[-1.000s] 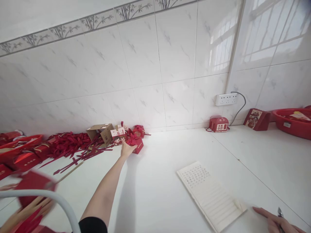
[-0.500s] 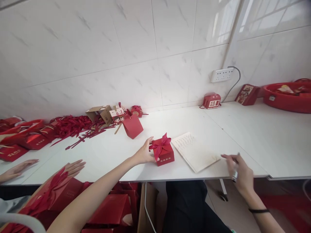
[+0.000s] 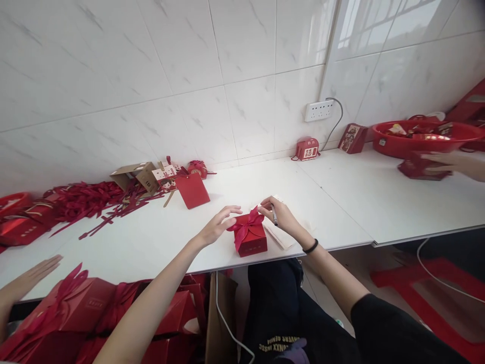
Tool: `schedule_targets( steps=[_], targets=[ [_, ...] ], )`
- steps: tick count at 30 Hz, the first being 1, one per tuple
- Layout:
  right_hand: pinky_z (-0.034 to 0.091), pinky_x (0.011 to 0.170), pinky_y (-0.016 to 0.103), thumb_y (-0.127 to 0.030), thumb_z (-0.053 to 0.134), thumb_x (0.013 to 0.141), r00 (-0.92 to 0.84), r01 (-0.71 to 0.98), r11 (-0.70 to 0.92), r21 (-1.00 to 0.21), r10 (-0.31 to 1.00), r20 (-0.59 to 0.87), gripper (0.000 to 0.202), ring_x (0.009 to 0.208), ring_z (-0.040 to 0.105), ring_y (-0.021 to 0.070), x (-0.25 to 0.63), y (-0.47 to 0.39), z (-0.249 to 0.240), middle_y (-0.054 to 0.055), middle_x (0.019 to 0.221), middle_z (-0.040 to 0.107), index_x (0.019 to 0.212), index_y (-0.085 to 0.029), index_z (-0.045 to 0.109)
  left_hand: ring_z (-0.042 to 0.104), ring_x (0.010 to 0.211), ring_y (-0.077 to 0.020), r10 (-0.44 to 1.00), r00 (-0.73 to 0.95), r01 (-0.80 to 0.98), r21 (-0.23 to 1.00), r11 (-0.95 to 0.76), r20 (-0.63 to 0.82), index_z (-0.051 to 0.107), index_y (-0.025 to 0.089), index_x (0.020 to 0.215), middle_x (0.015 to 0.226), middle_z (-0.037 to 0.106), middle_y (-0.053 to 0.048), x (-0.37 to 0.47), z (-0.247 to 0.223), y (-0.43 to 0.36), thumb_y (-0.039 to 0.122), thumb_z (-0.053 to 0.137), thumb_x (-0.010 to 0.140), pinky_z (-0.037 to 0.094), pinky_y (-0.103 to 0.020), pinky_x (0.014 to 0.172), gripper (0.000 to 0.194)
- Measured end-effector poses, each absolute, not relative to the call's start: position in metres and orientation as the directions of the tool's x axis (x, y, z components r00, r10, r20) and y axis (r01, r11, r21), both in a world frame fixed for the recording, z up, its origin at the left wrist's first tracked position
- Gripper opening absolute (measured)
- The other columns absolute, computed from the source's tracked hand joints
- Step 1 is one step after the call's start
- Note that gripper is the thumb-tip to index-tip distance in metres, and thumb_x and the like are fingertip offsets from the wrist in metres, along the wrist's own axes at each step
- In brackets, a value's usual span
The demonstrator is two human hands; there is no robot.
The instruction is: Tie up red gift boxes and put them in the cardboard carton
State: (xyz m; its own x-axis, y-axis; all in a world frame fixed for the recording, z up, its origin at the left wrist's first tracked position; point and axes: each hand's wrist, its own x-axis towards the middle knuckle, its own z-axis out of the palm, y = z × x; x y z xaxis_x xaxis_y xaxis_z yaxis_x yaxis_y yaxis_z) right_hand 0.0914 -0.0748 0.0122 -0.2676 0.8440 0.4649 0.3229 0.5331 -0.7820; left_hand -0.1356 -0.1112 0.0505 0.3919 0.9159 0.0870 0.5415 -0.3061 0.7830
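A small red gift box (image 3: 254,245) with a crimson ribbon bow (image 3: 247,226) on top stands near the table's front edge. My left hand (image 3: 216,227) is at the box's upper left, fingers stretched and apart, its thumb close to the ribbon; contact is unclear. In my right hand (image 3: 285,216) is a pen (image 3: 274,215), gripped in the curled fingers. The thumb and forefinger of that hand are at the bow's right loop. Beneath my right forearm and hand lies a pale notebook (image 3: 279,236), partly hidden.
Ribbons (image 3: 91,199), a cardboard box (image 3: 147,178) and a red card box (image 3: 193,191) lie left. Another person's hand (image 3: 36,275) is at far left; a co-worker's hand (image 3: 449,163) touches a red box at right. A red basin (image 3: 394,144) stands behind.
My right hand has swung left with the pen, from beyond the notebook to the bow. My left fingers have loosened from the box. A co-worker's hand has appeared at right; the view has shifted right.
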Motion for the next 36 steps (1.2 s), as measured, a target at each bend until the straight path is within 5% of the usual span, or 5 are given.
schedule_targets(
  steps=[3, 6, 21, 29, 36],
  targets=[
    [0.048, 0.059, 0.027, -0.033, 0.056, 0.084, -0.301, 0.281, 0.516, -0.809, 0.848, 0.436, 0.015, 0.064, 0.062, 0.0164, 0.084, -0.068, 0.012, 0.002, 0.071, 0.064, 0.087, -0.019, 0.051, 0.051, 0.113, -0.0224, 0.929, 0.335, 0.668, 0.654, -0.354, 0.161, 0.062, 0.02, 0.084, 0.117, 0.057, -0.007, -0.119, 0.048, -0.108, 0.038, 0.051, 0.079, 0.036, -0.039, 0.102, 0.021],
    [0.047, 0.059, 0.027, -0.03, 0.058, 0.08, -0.296, 0.241, 0.496, -0.834, 0.856, 0.424, 0.016, 0.063, 0.06, 0.0164, 0.079, -0.071, 0.014, 0.001, 0.07, 0.062, 0.088, -0.018, 0.051, 0.052, 0.109, -0.0224, 0.922, 0.349, 0.715, 0.588, -0.379, 0.17, 0.06, 0.02, 0.079, 0.115, 0.057, -0.007, -0.11, 0.041, -0.107, 0.034, 0.055, 0.076, 0.039, -0.039, 0.098, 0.016],
    [0.053, 0.068, 0.032, -0.015, 0.048, 0.09, -0.247, 0.375, 0.795, -0.477, 0.581, 0.775, 0.015, 0.079, 0.062, 0.0198, 0.08, -0.14, -0.023, 0.007, 0.088, 0.062, 0.101, -0.023, 0.052, 0.053, 0.104, -0.0191, 0.935, 0.329, 0.575, 0.758, -0.309, 0.132, 0.059, 0.019, 0.077, 0.107, 0.053, -0.006, -0.109, 0.027, -0.106, 0.036, 0.052, 0.083, 0.04, -0.037, 0.099, 0.02],
    [0.055, 0.072, 0.032, -0.012, 0.048, 0.089, -0.253, 0.397, 0.806, -0.44, 0.556, 0.791, 0.016, 0.083, 0.065, 0.02, 0.086, -0.141, -0.023, 0.007, 0.089, 0.065, 0.1, -0.022, 0.054, 0.051, 0.109, -0.02, 0.9, 0.408, 0.564, 0.733, -0.379, 0.151, 0.06, 0.019, 0.074, 0.111, 0.051, -0.005, -0.108, 0.025, -0.103, 0.035, 0.06, 0.079, 0.038, -0.037, 0.1, 0.018],
    [0.053, 0.064, 0.028, -0.016, 0.052, 0.088, -0.138, 0.375, 0.749, -0.546, 0.628, 0.766, 0.008, 0.074, 0.064, 0.0174, 0.085, -0.143, -0.021, 0.006, 0.082, 0.065, 0.093, -0.021, 0.056, 0.051, 0.111, -0.02, 0.902, 0.394, 0.588, 0.706, -0.394, 0.175, 0.06, 0.018, 0.078, 0.114, 0.051, -0.007, -0.105, 0.022, -0.109, 0.022, 0.059, 0.076, 0.04, -0.035, 0.099, 0.005]
  ],
)
